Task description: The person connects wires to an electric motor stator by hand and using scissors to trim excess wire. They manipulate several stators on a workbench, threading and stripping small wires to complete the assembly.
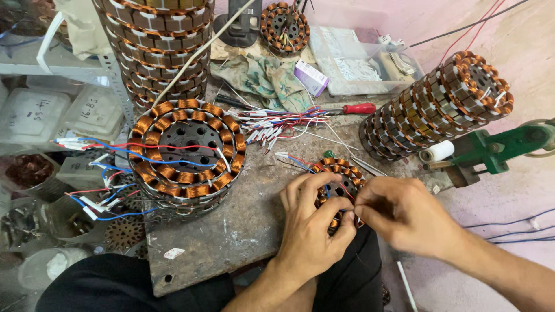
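Tall stator stack (162, 40) cut off at the frame top; the leaning stack (439, 104) shows whole. Small copper-wound stator (341, 176) at the worn bench's (231, 225) near edge, mostly hidden behind both hands. Left hand (312, 225) curled, cradling it. Right hand (404, 216) fingertips pressed together, pinching something too fine to make out.

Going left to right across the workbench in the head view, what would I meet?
Large copper-wound stator → bundle of red, blue and white wires → left hand → right hand → slanted stack of stators → green clamp tool.
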